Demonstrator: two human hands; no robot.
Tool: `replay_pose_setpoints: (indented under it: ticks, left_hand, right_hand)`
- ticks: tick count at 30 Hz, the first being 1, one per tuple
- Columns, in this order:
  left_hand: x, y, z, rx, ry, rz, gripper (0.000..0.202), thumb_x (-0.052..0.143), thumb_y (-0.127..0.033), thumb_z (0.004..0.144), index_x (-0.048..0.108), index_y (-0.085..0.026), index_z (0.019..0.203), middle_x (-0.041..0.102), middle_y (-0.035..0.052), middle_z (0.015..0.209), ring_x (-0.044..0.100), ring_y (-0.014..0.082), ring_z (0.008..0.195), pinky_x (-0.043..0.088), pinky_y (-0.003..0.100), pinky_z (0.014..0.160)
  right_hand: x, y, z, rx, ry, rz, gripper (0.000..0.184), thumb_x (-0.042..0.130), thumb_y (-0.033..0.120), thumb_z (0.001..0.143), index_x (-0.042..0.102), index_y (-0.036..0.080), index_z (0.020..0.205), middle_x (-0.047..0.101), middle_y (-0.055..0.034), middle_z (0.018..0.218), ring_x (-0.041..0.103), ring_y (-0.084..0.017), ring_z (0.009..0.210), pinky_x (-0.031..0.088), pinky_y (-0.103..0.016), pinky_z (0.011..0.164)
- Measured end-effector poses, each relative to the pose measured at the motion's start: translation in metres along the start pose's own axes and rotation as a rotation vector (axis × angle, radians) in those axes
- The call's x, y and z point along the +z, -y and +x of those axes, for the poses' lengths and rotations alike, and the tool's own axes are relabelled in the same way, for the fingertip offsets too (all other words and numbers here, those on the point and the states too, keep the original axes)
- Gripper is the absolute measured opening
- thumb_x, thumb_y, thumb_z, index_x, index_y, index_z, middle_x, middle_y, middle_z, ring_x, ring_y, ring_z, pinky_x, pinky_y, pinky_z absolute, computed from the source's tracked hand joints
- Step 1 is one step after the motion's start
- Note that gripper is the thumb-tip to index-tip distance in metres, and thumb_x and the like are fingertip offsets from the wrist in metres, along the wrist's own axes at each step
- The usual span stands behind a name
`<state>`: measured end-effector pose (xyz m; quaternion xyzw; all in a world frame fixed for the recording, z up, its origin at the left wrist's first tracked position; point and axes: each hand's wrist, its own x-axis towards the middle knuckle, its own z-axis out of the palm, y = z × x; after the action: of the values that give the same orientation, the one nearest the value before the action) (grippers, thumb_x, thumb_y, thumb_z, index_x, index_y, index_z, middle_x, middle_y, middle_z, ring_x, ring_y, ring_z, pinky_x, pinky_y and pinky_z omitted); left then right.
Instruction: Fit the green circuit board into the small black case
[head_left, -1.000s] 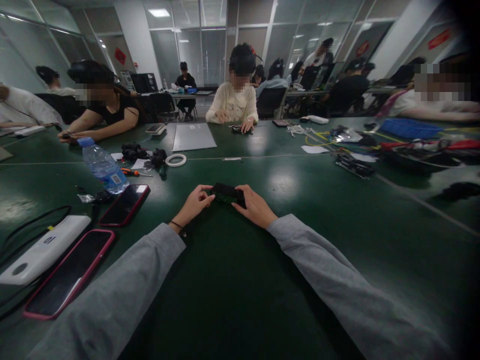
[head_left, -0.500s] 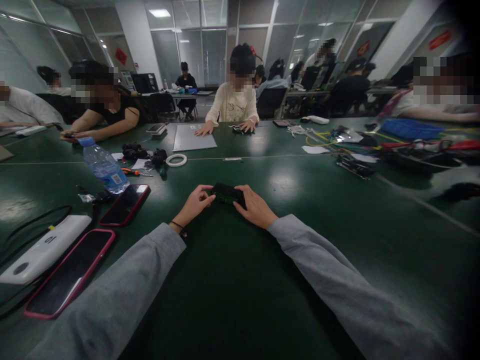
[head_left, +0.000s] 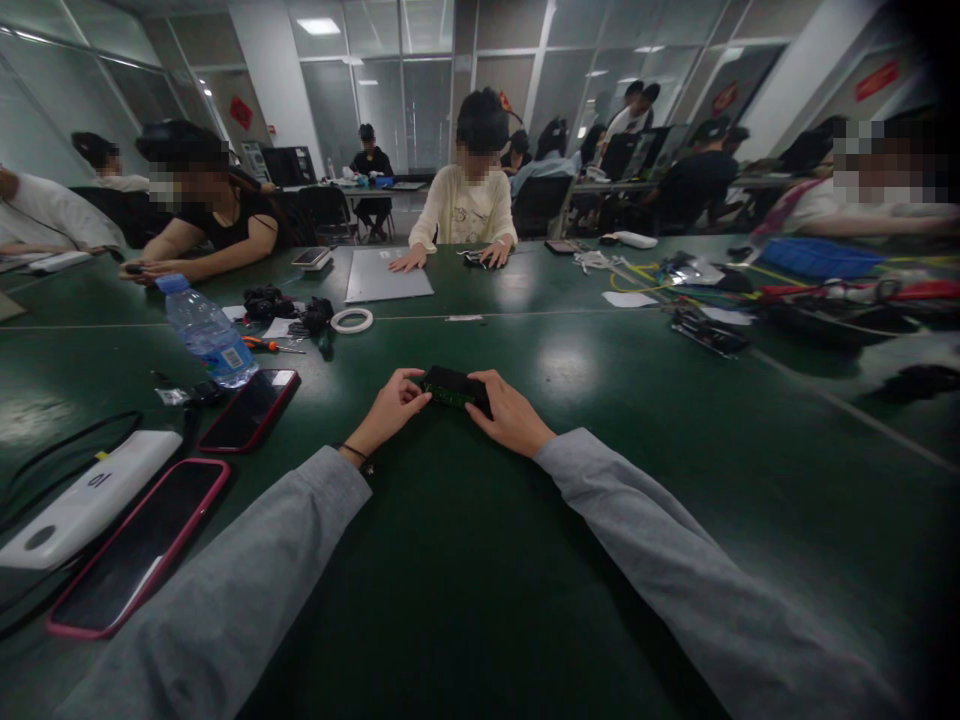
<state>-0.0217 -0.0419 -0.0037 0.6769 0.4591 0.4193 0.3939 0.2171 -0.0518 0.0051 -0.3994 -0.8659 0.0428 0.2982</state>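
Observation:
A small black box [head_left: 450, 384] with green markings on its near side sits between my hands, over the green table [head_left: 450, 560]. My left hand [head_left: 391, 408] pinches its left end between thumb and fingers. Around the right end, my right hand [head_left: 511, 412] is closed, thumb on the near face and fingers over the top and back. Whether the box rests on the table or is held just above it, I cannot tell. Part of its right end is hidden behind my right fingers.
Left of me are two red-cased phones [head_left: 250, 411], a white power bank [head_left: 91, 498], a water bottle [head_left: 208, 332] and a screwdriver [head_left: 274, 346]. A tape roll [head_left: 352, 321] and laptop [head_left: 388, 275] lie ahead. Cables and a blue tray [head_left: 821, 258] are at right. Several people sit around.
My hands and the black box stay practically in place. Only the view has shifted very slightly.

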Motion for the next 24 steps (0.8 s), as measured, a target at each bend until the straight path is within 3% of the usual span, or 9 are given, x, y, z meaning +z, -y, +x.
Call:
replay_pose_setpoints:
  ticks: [4, 8, 13, 18, 24]
  left_hand:
    - [0.002, 0.006, 0.002, 0.009, -0.055, 0.01, 0.05, 0.064, -0.03, 0.076, 0.042, -0.016, 0.119, 0.057, -0.0007, 0.082, 0.055, 0.0077, 0.061, 0.043, 0.022, 0.059]
    - [0.001, 0.007, 0.002, 0.003, -0.151, 0.043, 0.042, 0.066, -0.03, 0.074, 0.045, -0.017, 0.108, 0.057, 0.0006, 0.087, 0.054, 0.0069, 0.06, 0.042, 0.022, 0.058]
    - [0.001, -0.002, -0.003, 0.036, -0.245, 0.302, 0.022, 0.064, -0.033, 0.076, 0.053, -0.018, 0.088, 0.058, 0.0013, 0.085, 0.053, 0.0106, 0.063, 0.04, 0.025, 0.06]
    - [0.005, -0.01, -0.01, 0.14, -0.238, 0.596, 0.011, 0.057, -0.03, 0.082, 0.057, -0.02, 0.082, 0.057, 0.0033, 0.083, 0.053, 0.0157, 0.071, 0.037, 0.028, 0.063]
    - [0.006, -0.011, -0.011, 0.139, -0.187, 0.706, 0.015, 0.053, -0.032, 0.086, 0.06, -0.019, 0.083, 0.057, 0.006, 0.085, 0.054, 0.0185, 0.073, 0.037, 0.029, 0.064]
  right_hand:
    - [-0.001, 0.001, 0.0, 0.018, 0.021, 0.002, 0.04, 0.046, 0.038, 0.091, 0.037, 0.019, 0.125, 0.05, -0.0111, 0.113, 0.056, -0.024, 0.098, 0.049, -0.043, 0.087]
    - [-0.002, 0.003, 0.0, 0.024, 0.054, -0.015, 0.038, 0.04, 0.039, 0.093, 0.038, 0.019, 0.125, 0.052, -0.0108, 0.113, 0.057, -0.023, 0.093, 0.049, -0.042, 0.085]
    - [-0.004, 0.005, 0.0, 0.01, 0.068, -0.022, 0.039, 0.039, 0.039, 0.093, 0.04, 0.018, 0.126, 0.052, -0.0107, 0.115, 0.057, -0.023, 0.092, 0.048, -0.04, 0.085]
    - [-0.006, 0.006, 0.0, -0.002, 0.074, -0.014, 0.039, 0.036, 0.04, 0.095, 0.041, 0.018, 0.127, 0.053, -0.0101, 0.116, 0.057, -0.023, 0.094, 0.047, -0.04, 0.086]
    - [-0.005, 0.006, 0.0, -0.008, 0.066, -0.016, 0.038, 0.036, 0.04, 0.096, 0.042, 0.019, 0.126, 0.053, -0.0095, 0.117, 0.057, -0.022, 0.096, 0.047, -0.039, 0.087]
